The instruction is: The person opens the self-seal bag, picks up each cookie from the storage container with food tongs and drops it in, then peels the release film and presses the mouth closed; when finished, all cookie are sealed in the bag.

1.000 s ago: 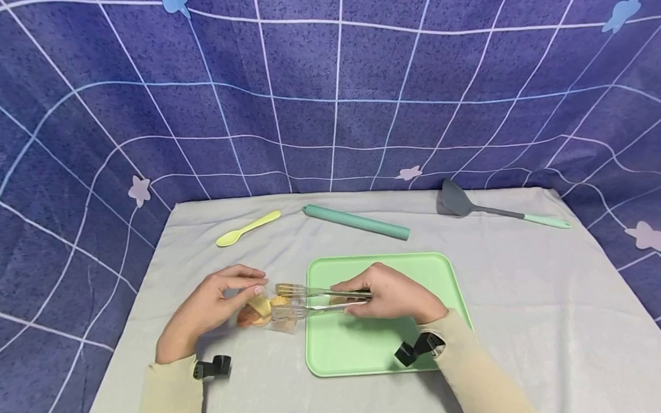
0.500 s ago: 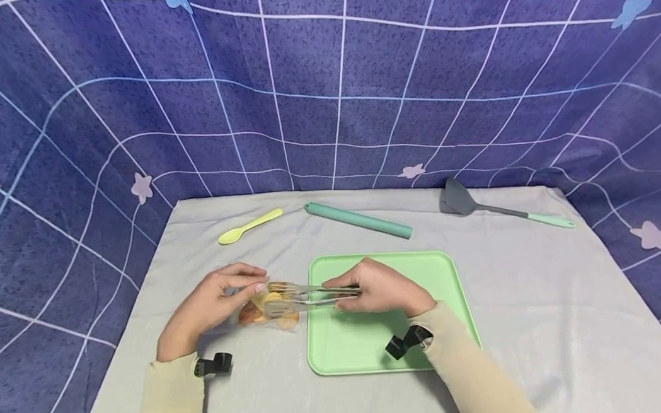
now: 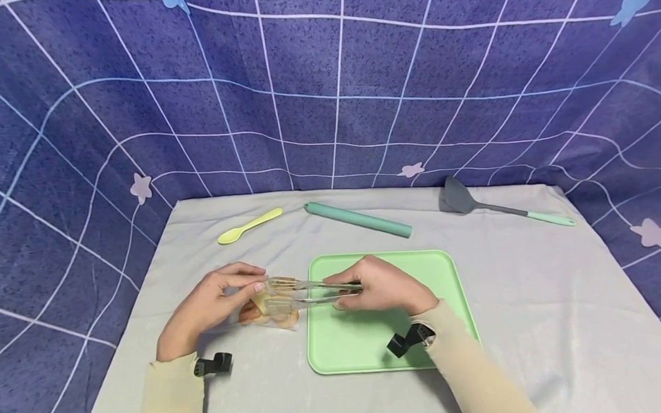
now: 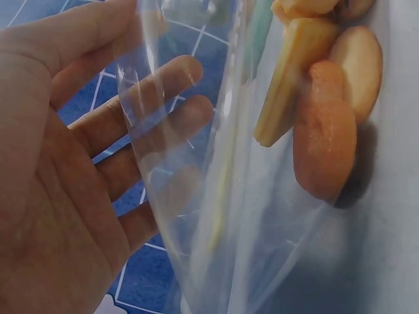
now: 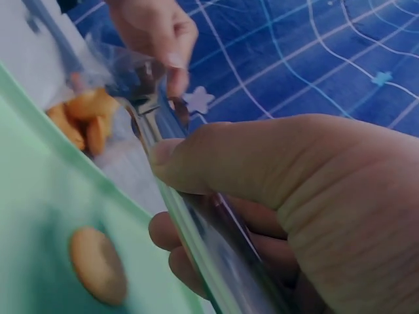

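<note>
My left hand (image 3: 217, 305) pinches a clear plastic bag (image 4: 216, 196) of snack pieces (image 4: 324, 154), left of a green tray (image 3: 373, 349). My right hand (image 3: 386, 288) grips metal tongs (image 3: 314, 284); their tips, overlapping the bag, could snag its thin film.

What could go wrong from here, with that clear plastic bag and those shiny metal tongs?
The shiny metal tongs, held in the right hand, have slotted ends at the clear plastic bag, so they might snag or tear its thin film. The left hand pinches only the bag's edge, so it might slip and spill the orange and yellow food pieces.
</note>
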`<move>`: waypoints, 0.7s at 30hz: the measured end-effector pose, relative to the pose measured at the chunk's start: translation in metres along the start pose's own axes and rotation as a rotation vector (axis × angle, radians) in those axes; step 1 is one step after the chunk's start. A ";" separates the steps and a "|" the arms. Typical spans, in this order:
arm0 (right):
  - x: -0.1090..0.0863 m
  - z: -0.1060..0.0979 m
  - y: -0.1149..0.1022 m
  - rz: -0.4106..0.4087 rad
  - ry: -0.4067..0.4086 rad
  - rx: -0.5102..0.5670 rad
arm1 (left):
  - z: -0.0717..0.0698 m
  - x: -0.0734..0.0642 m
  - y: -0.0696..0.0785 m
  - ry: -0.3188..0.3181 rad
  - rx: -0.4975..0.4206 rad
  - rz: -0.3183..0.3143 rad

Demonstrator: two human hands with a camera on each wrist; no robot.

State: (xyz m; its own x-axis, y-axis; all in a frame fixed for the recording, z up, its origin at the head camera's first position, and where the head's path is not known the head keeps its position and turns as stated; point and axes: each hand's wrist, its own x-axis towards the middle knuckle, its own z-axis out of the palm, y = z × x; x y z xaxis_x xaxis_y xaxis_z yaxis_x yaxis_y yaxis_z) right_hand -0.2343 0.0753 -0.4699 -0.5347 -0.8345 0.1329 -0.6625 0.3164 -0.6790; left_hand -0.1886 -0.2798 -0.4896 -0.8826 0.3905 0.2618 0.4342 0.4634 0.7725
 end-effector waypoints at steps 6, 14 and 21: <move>-0.023 -0.021 0.005 0.023 0.032 0.003 | -0.001 -0.001 -0.002 -0.002 0.013 -0.005; -0.067 -0.044 0.013 0.142 0.098 -0.033 | 0.003 0.003 0.001 -0.007 0.025 -0.016; -0.088 -0.047 0.022 0.187 0.056 -0.031 | 0.006 0.004 0.000 -0.004 0.034 -0.001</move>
State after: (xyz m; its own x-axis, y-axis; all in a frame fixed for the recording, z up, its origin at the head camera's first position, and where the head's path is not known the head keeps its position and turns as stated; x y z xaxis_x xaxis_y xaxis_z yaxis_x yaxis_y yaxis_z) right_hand -0.2266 0.1766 -0.4624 -0.6778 -0.7338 0.0469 -0.5643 0.4783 -0.6729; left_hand -0.1907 -0.2731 -0.4924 -0.8825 0.3931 0.2583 0.4388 0.4904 0.7529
